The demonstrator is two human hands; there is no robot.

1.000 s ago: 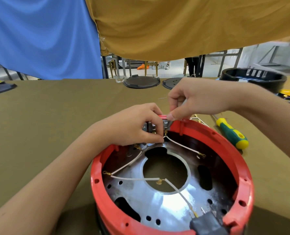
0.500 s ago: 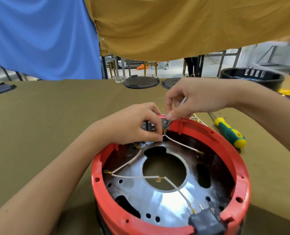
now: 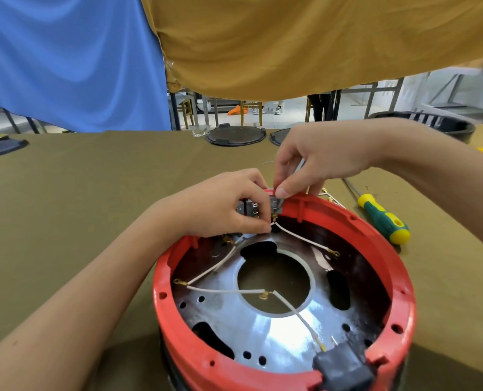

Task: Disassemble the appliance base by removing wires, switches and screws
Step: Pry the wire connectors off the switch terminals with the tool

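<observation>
At the near edge of the table (image 3: 79, 193), a little right of its middle, stands the red appliance base (image 3: 398, 249), open side up, with a shiny metal plate (image 3: 277, 334) inside that has a round hole at its centre. White wires (image 3: 223, 290) with brass ring terminals lie across the plate; one runs from the far rim down to the right inner wall, others cross over the hole toward a black plug socket (image 3: 342, 368) set in the near rim. At the far rim of the base sits a small metal switch (image 3: 275, 207), with a white wire leading down from it. The left hand (image 3: 220, 207) curls over the far-left rim, its fingers and thumb closed around the metal switch assembly, thumb tip pressed just below it. The right hand (image 3: 313, 162) reaches in from the right, thumb and forefinger pinching the top of the switch; a thin silvery part shows between its fingers, though what it is cannot be told. Just beyond the base on the right, a screwdriver (image 3: 384, 218) with a green and yellow handle lies on the table, its shaft pointing toward the far edge. Along the far edge rest two dark round lids (image 3: 234, 135), and near the far right corner a black round housing (image 3: 446, 125). A dark flat piece (image 3: 0, 146) sits at the far left edge. Blue (image 3: 65, 60) and mustard (image 3: 305, 40) cloths hang behind the table.
</observation>
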